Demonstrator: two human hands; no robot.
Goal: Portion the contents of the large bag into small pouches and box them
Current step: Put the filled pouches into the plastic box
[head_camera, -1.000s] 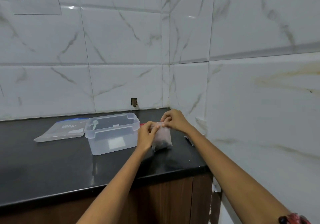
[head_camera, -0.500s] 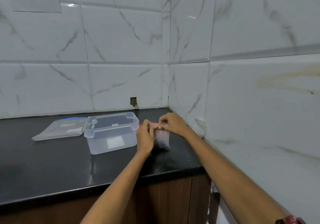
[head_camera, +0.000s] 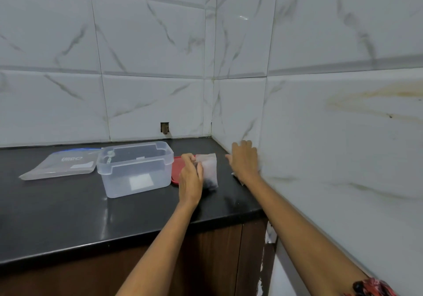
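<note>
A small clear pouch (head_camera: 209,172) with dark contents at its bottom stands upright on the black counter (head_camera: 68,208). My left hand (head_camera: 190,176) grips its left side. My right hand (head_camera: 243,160) is off the pouch, fingers spread, over something pale and thin lying on the counter by the right wall. A clear plastic box (head_camera: 135,167) stands open just left of the pouch, with a small white item inside. The large zip bag (head_camera: 61,165) lies flat at the back left. A red lid (head_camera: 177,170) lies between box and pouch.
Tiled walls close the counter at the back and on the right, forming a corner. The counter's front edge runs over wooden cabinet doors (head_camera: 206,261). A small hole (head_camera: 164,128) is in the back wall tile.
My right hand has let go of the pouch top and moved right toward the wall. My left hand now holds the pouch alone. The camera has shifted, showing the red lid.
</note>
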